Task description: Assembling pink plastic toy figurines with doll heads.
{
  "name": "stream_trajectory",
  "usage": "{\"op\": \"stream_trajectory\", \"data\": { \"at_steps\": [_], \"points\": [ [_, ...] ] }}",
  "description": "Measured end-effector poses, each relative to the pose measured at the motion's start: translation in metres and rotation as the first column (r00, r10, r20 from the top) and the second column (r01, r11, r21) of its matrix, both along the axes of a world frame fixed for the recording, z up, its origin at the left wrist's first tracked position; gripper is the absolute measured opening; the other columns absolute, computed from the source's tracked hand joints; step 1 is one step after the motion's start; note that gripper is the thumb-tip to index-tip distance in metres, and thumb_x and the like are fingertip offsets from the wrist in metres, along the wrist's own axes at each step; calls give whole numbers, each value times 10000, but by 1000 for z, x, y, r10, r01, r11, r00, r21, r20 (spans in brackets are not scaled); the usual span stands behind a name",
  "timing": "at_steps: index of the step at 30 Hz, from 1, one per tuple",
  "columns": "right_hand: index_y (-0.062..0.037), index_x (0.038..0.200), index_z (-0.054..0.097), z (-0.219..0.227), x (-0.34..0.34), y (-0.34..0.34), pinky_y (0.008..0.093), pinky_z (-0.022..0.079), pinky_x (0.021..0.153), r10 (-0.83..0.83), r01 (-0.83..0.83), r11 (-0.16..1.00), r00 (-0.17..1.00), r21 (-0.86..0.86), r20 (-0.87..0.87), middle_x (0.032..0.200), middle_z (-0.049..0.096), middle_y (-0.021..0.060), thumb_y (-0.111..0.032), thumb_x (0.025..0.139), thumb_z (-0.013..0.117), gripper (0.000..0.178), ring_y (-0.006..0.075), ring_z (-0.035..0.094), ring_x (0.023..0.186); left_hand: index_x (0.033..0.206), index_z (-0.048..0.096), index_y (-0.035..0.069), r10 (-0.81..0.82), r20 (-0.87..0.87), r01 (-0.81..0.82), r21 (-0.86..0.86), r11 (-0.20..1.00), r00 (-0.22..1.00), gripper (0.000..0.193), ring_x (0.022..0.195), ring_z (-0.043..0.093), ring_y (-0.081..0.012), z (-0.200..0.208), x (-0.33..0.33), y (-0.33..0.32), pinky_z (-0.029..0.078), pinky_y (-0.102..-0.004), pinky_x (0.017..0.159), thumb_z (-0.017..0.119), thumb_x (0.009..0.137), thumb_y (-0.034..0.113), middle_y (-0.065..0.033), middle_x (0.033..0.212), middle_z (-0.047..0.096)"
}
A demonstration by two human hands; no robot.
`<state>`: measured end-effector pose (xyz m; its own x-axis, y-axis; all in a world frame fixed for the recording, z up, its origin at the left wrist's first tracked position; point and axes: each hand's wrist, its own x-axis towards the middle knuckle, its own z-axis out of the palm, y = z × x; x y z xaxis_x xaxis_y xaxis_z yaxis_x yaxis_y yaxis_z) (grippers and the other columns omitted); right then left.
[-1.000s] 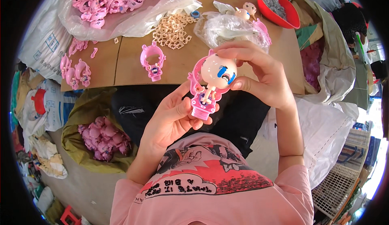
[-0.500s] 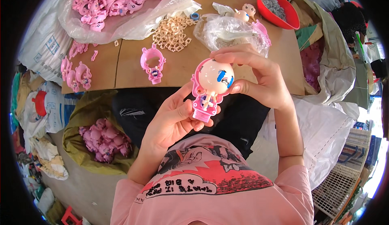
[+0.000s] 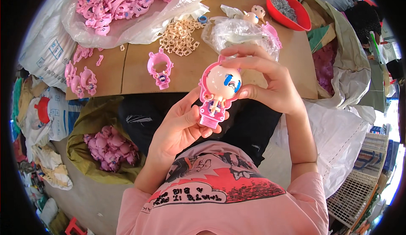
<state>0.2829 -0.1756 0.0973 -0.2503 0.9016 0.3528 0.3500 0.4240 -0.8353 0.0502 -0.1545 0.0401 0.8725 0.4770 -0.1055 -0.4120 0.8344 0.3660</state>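
- Centrally, a glossy cream ball with a blue-printed face sits in the round frame of a pink shell, held upright, slightly tilted, above the person's lap.
- The left hand pinches the shell's narrow lower end between thumb and fingers, probably to steady it.
- The right hand curls around the ball's right side, thumb at its edge, fingertips near the top, seemingly to guide it while leaving the face visible.
- Beyond, a similar pink frame lies on the brown tabletop, near a pile of small cream pieces, likely kept within reach.
- Fingers hide the shell's back and part of its right edge; whether the ball is fully seated, I cannot tell.
- Grey bits in a red scoop are too small to identify.
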Motion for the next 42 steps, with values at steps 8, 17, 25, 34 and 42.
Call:
{"op": "stream_trajectory", "data": {
  "at_steps": [8,17,25,34,42],
  "points": [
    [-83,1173,628,2,0,-1,381,405,967,10,-12,999,997,32,71,1273,506,117,-149,734,756,462,271,495,1157,1369,288,-15,-1,-13,2,39,999,1000,656,809,662,-242,-1,-2,-1,499,-259,610,598,900,323,-286,1140,569],
    [-79,1180,624,4,-7,-6,376,394,974,-13,11,1000,997,17,76,1280,506,132,-130,753,742,447,277,491,1164,1445,237,80,-14,83,18,-43,999,996,642,873,665,-285,-6,-3,-4,529,-275,672,581,915,194,-282,1193,541],
    [-40,1136,642,8,-2,-8,375,391,950,-31,9,992,982,122,185,1207,587,111,-290,774,722,447,248,521,1063,1463,174,74,-13,80,16,-37,999,997,698,888,664,-294,-3,-3,-7,533,-276,686,589,911,180,-292,1208,528],
    [-57,1097,657,19,-10,-11,357,405,932,-55,20,981,983,195,174,1152,636,64,-194,694,764,439,243,532,1068,1465,151,62,11,51,-10,-15,1000,999,720,904,661,-278,-1,-3,-11,528,-281,700,588,913,209,-287,1209,528],
    [-93,1083,657,16,-11,-9,362,418,915,-100,56,970,979,237,178,1129,644,34,-76,689,742,403,239,548,1009,1471,130,70,-14,49,13,27,1000,999,710,892,663,-256,-2,-4,-10,512,-270,679,559,931,240,-272,1209,534]
  ]
}}
